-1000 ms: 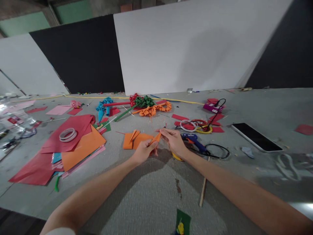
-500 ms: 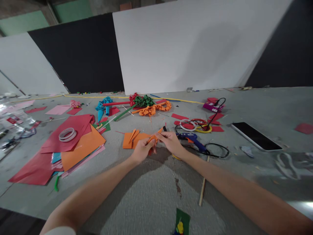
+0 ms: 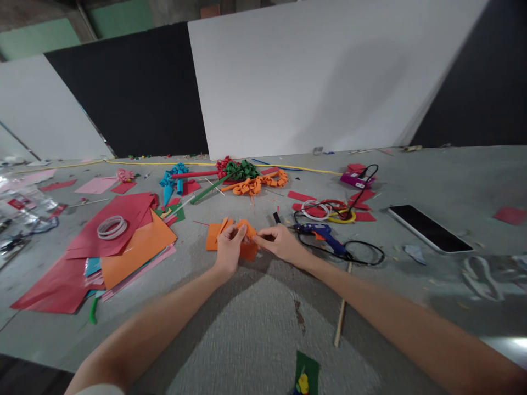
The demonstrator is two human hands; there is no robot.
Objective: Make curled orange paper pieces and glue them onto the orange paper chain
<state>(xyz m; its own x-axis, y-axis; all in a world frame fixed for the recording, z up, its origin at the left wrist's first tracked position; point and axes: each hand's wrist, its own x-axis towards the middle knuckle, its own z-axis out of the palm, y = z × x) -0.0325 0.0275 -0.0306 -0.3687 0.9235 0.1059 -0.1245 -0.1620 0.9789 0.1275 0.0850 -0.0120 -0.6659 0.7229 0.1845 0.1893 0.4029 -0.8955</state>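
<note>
Between my hands is a small folded piece of orange paper (image 3: 247,228). My left hand (image 3: 229,248) pinches its left side between thumb and fingers. At its right edge, my right hand (image 3: 280,241) grips it with thumb and fingertips. Just below and to the left lies a flat orange paper sheet (image 3: 211,237), partly hidden by my left hand, with narrow folded orange pieces on it. To the right of my right hand rests a blue glue gun (image 3: 325,233) with a black cord.
Stacked red and orange paper with a tape roll (image 3: 112,227) lies left. Curled paper flowers (image 3: 242,171) sit at the back. Right are a phone (image 3: 428,227), a purple power strip (image 3: 357,180) and a wooden stick (image 3: 341,312). A white-and-black wall (image 3: 313,77) stands behind.
Both hands have shifted slightly left, and the left hand has turned more upright. The orange paper between them has turned and now shows a broader face.
</note>
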